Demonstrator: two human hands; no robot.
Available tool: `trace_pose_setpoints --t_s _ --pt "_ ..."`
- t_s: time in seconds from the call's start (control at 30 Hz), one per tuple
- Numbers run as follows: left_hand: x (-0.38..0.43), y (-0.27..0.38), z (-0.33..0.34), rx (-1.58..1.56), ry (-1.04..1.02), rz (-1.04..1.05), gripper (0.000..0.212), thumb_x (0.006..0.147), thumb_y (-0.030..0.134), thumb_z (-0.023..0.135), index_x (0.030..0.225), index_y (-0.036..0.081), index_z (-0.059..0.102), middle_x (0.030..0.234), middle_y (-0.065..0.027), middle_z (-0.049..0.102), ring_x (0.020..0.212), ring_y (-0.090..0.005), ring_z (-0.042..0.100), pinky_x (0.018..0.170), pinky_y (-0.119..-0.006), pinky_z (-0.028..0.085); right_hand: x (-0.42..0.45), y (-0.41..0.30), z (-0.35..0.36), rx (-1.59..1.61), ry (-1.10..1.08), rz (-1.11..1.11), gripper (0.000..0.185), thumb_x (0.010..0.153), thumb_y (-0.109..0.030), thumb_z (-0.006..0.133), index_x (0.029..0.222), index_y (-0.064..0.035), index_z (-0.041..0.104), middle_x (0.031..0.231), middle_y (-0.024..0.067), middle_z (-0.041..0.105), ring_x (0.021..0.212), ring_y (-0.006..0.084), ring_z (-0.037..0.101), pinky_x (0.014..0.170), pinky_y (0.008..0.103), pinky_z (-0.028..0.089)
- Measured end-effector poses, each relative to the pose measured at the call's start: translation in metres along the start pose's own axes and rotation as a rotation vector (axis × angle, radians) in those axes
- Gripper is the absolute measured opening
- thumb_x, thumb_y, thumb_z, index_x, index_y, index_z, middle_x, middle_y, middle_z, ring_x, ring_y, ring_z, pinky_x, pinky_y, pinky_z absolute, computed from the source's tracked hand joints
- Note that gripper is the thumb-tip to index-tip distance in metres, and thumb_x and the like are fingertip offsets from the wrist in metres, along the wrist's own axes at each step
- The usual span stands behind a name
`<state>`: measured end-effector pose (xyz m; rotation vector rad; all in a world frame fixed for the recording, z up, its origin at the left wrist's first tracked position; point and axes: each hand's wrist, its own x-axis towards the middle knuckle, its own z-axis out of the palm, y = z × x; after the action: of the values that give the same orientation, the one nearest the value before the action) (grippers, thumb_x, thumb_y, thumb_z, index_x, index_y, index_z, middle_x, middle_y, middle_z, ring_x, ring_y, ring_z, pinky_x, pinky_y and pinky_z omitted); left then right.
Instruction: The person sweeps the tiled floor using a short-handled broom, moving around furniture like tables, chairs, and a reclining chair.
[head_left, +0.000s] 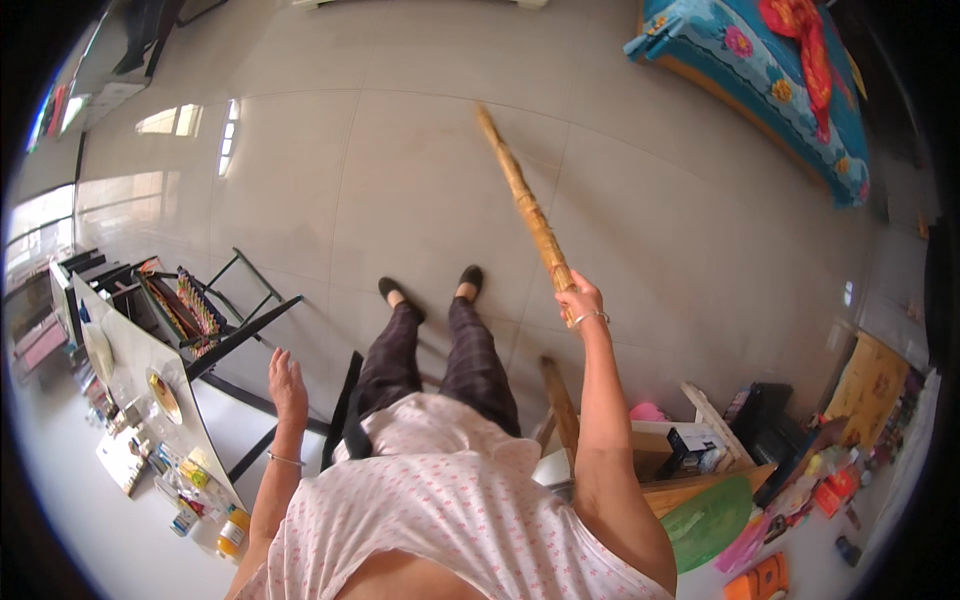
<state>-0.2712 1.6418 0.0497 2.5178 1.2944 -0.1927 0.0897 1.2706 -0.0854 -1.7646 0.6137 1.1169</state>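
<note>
My right hand (579, 298) is closed around the near end of a long, segmented tan stick (531, 217), perhaps a bundled broom handle. The stick points forward and slightly left over the grey tiled floor (435, 180), and its far tip looks blurred. My left hand (289, 386) hangs in the air at the left with nothing in it, its fingers extended, close to the black frame legs beside the table. Each wrist wears a bangle.
A table (169, 360) at the left bears a plate, bottles and packets. Near it stands a dark folding frame (247, 330). A bed with a blue floral cover (757, 67) is at the upper right. At the lower right are an open wooden drawer (652, 442) and a green plastic item (709, 525).
</note>
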Motion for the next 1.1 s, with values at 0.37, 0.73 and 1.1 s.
trace_pose_setpoints --t_s 0.37,0.73,1.1 --pt "-0.006 -0.019 0.006 -0.058 0.005 -0.059 0.026 0.085 0.012 0.048 0.108 0.000 0.050 0.123 -0.0196 0.045 0.111 -0.0356 0.043 0.093 -0.039 0.036 0.058 -0.021 0.064 -0.134 0.112 -0.039 0.036 0.064 0.001 0.058 0.098 -0.0084 0.052 0.061 0.0041 0.049 0.043 0.0155 0.049 0.034 0.0293 0.039" --pt "0.041 -0.031 0.000 -0.178 0.018 -0.107 0.027 0.086 0.013 0.046 0.109 0.000 0.049 0.123 -0.0197 0.044 0.113 -0.0352 0.041 0.093 -0.038 0.035 -0.007 -0.073 0.183 -0.060 -0.231 -0.033 0.074 0.067 0.002 0.061 0.134 -0.0079 0.030 0.065 0.0064 0.053 0.045 0.0128 0.048 0.037 0.0262 0.041" --pt "0.072 -0.078 -0.002 -0.201 0.006 -0.154 0.028 0.087 0.016 0.045 0.109 0.000 0.050 0.124 -0.0193 0.044 0.112 -0.0344 0.043 0.094 -0.037 0.035 -0.009 -0.009 0.249 0.065 -0.073 0.133 0.044 0.067 0.001 0.057 0.108 -0.0090 0.044 0.056 0.0047 0.047 0.039 0.0149 0.046 0.033 0.0276 0.039"
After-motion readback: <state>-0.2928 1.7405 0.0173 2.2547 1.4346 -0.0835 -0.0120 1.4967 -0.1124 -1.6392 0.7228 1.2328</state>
